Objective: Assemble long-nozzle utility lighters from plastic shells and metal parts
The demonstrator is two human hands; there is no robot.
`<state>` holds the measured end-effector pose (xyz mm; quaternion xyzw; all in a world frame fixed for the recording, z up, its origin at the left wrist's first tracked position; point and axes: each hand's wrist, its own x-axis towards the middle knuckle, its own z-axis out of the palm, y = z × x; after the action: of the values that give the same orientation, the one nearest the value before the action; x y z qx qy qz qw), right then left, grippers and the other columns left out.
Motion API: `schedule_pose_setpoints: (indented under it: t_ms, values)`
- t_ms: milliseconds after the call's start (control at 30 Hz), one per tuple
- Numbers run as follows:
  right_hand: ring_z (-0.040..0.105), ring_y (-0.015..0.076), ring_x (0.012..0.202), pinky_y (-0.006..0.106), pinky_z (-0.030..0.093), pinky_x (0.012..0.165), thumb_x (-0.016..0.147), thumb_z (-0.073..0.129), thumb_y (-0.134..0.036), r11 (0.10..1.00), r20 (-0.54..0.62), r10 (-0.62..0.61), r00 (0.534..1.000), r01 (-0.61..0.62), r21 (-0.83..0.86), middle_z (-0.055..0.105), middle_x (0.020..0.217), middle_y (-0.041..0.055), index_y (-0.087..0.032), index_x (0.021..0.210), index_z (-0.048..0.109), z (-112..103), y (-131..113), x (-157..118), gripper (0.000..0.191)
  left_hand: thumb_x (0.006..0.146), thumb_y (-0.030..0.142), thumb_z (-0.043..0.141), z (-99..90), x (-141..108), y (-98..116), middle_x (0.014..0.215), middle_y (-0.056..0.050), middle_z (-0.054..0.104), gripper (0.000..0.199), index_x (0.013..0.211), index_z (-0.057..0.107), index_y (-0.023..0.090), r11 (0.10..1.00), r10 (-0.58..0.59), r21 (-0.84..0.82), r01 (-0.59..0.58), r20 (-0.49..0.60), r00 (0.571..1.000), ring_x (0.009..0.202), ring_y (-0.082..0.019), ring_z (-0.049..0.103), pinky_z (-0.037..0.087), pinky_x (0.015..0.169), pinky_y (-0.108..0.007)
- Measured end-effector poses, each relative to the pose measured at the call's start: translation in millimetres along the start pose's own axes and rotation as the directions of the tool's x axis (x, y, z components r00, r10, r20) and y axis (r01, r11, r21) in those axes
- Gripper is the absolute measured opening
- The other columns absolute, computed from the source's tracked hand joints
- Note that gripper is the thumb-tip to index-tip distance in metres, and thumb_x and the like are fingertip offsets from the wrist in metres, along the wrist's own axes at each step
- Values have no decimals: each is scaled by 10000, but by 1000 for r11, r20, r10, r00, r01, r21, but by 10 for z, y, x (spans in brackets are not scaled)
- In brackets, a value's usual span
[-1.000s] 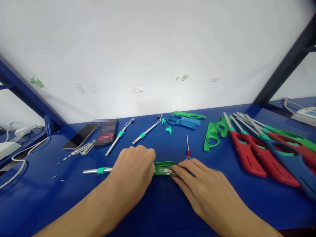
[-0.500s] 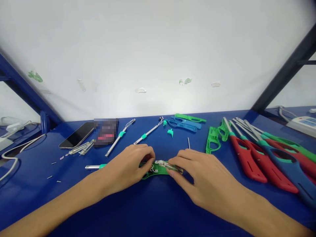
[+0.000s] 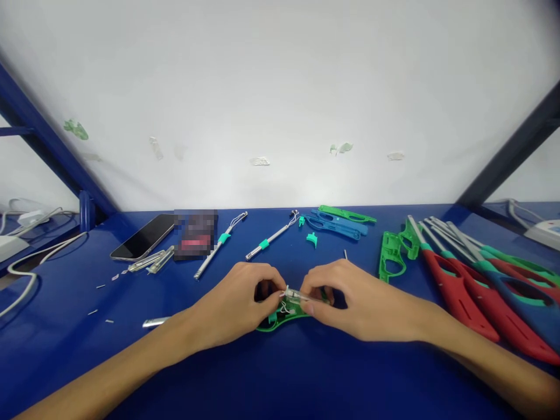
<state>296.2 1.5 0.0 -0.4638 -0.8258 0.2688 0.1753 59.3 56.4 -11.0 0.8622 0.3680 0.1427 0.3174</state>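
Note:
My right hand (image 3: 350, 297) pinches a clear tubular part (image 3: 298, 294) with a white tip, held just above a green half-shell handle (image 3: 284, 321). My left hand (image 3: 245, 297) has thumb and forefinger closed at the white tip of that part; whether they grip it or a thin wire is too small to tell. White wires (image 3: 286, 310) lie in the shell under the fingertips. A silver rod (image 3: 155, 322) sticks out to the left from beneath my left forearm.
Two silver rods (image 3: 215, 252) (image 3: 273, 239) with teal collars, small teal pieces (image 3: 312, 238), blue shells (image 3: 335, 224) and green shells (image 3: 394, 251) lie behind. Finished-looking red lighters (image 3: 455, 291) sit right. Clear tubes (image 3: 151, 259) and a phone (image 3: 144, 237) are left.
The clear part has been raised and tilted slightly, and my left fingertips have come to its white tip. The view has shifted, so the table items appear moved.

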Motion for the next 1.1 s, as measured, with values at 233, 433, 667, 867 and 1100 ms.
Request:
schedule_pose_setpoints:
  t_ms: [233, 433, 667, 867, 1100]
  values:
    - [628, 151, 749, 292, 453, 723, 1072, 588, -323, 996, 19, -34, 999, 36, -81, 731, 828, -19, -233, 897, 730, 9, 25, -36, 243, 1027, 267, 539, 23, 4, -19, 817, 14, 765, 172, 942, 677, 211, 993, -40, -113, 32, -73, 997, 713, -148, 663, 490, 661, -275]
    - [644, 169, 819, 307, 444, 734, 1089, 600, -292, 979, 22, -110, 994, 113, -172, 712, 834, -28, -244, 932, 711, 42, 11, -68, 199, 1057, 318, 525, 5, -4, -86, 835, 3, 776, 175, 999, 651, 212, 979, -79, -196, 52, -134, 988, 746, -162, 728, 550, 682, -277]
    - [654, 173, 850, 315, 460, 761, 1080, 607, -294, 985, 11, -84, 996, 85, -149, 723, 877, -20, -245, 949, 723, 49, 33, -71, 182, 1028, 423, 610, -90, -18, -66, 811, -7, 761, 295, 940, 798, 214, 992, -68, -115, 57, -90, 994, 706, -162, 646, 495, 644, -284]
    - [662, 166, 859, 301, 455, 754, 1082, 602, -304, 984, 14, -93, 996, 94, -148, 733, 887, -20, -247, 968, 734, 59, 38, -71, 184, 959, 352, 681, -85, -37, -68, 797, 3, 755, 203, 901, 839, 239, 997, -51, -57, 50, -31, 998, 680, -151, 602, 451, 617, -276]
    - [664, 167, 826, 296, 454, 721, 1091, 590, -306, 989, 4, -86, 996, 86, -121, 767, 912, -14, -258, 1034, 780, 51, 30, -65, 204, 1002, 342, 636, -45, -37, -91, 790, 9, 762, 224, 926, 815, 232, 997, -40, -72, 36, -61, 997, 689, -150, 637, 492, 643, -264]
